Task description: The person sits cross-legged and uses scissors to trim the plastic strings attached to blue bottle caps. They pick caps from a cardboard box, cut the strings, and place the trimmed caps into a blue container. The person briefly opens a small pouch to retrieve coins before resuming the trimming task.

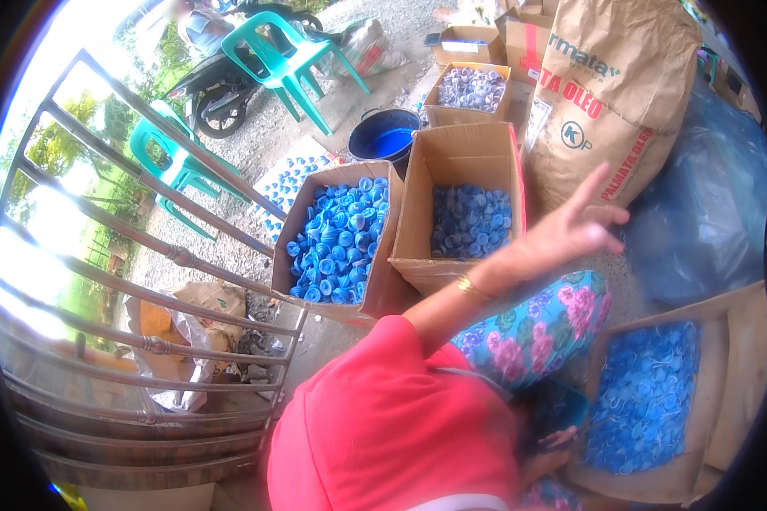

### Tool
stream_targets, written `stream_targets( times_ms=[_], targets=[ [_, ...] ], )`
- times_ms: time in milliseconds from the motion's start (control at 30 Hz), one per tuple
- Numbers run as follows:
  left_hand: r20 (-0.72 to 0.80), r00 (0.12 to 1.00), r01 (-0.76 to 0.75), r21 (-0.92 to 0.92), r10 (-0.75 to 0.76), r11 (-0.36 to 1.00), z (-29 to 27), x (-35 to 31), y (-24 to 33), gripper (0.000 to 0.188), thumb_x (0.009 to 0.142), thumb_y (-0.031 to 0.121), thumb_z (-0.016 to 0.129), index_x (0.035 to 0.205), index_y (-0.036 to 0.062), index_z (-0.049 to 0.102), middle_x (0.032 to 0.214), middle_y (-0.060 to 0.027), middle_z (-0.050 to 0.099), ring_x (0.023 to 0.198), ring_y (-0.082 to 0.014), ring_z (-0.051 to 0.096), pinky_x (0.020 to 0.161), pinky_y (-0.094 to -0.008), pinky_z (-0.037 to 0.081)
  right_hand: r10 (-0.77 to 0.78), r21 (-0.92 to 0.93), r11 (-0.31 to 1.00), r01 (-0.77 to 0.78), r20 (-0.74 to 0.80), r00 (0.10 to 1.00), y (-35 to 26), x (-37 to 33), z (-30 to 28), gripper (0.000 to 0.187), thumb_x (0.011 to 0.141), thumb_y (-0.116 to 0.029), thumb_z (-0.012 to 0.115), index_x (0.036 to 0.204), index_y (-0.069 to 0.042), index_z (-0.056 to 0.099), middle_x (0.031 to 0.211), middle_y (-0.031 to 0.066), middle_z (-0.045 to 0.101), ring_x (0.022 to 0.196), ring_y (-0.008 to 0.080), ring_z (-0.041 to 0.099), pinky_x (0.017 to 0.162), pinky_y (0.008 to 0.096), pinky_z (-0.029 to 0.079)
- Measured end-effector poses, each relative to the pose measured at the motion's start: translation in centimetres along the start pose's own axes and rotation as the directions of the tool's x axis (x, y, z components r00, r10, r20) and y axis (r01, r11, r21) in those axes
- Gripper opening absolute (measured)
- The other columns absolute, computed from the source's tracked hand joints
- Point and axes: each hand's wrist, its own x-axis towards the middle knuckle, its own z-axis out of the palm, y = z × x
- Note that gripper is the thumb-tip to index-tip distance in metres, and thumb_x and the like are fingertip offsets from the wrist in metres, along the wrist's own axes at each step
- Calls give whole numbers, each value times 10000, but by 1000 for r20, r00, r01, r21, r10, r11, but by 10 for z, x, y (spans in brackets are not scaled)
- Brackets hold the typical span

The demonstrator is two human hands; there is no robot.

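My left hand (575,230) is raised to the right with its fingers spread and nothing in them; a gold-coloured bracelet circles the wrist. It hangs between a box of dull blue pieces (473,221) and a large brown paper sack (609,94). Low down, by my lap, is my right hand (556,444), with fingers that look curled; what they hold, if anything, is hidden. Just above it sits a dark teal container (562,407), partly covered by my body. To the right, a shallow carton (716,409) holds many small blue rounded pieces (643,396).
A carton of bright blue cup-shaped pieces (337,243) stands ahead left, near a blue-lined tub (383,136). Farther off are a carton of pale pieces (470,89), teal plastic chairs (285,55) and a motorcycle (226,98). Metal railings (153,243) line the left; clear plastic (699,204) lies right.
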Motion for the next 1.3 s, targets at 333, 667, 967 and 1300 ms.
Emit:
stream_targets(
  times_ms=[333, 667, 967, 1300],
  targets=[
    [294, 621, -493, -575, 727, 653, -34, -15, 92, 946, 748, 837, 316, 1456, 374, -109, 1532, -202, -10, 1377, -444, 145, 1123, -505, 131, 36, -3, 999, -36, -32, 999, -27, -9, 12, 423, 902, -374, 592, 744, 18, 591, 631, 45, 516, 474, 98, 483, 356, 212, 386],
    [331, 505, -620, -503, 797, 602, -36, -22, 98, 985, 743, 850, 281, 1459, 319, -138, 1515, -246, -71, 1376, -479, 83, 1120, -520, 117, 83, -38, 996, -83, -7, 997, -2, -3, 0, 424, 893, -381, 607, 767, 24, 596, 630, 51, 523, 469, 98, 493, 353, 206, 394],
    [127, 778, -577, -244, 616, 779, -22, -25, 84, 901, 809, 757, 369, 1479, 325, -52, 1488, -253, -193, 1361, -510, -85, 1054, -671, 3, -378, -673, 653, 347, 107, 920, -1, -22, 10, 431, 831, -468, 632, 760, -44, 600, 662, 204, 602, 626, 427, 579, 558, 481, 421],
    [-194, 869, -493, -275, 455, 825, 38, -9, 48, 1036, 769, 697, 499, 1488, 88, 68, 1508, -283, -38, 1388, -470, 37, 1117, -564, 20, -326, -682, 701, 211, -43, 945, -9, -29, 7, 532, 797, -574, 589, 765, -42, 580, 656, 172, 631, 603, 355, 640, 552, 462, 504]
  ],
)
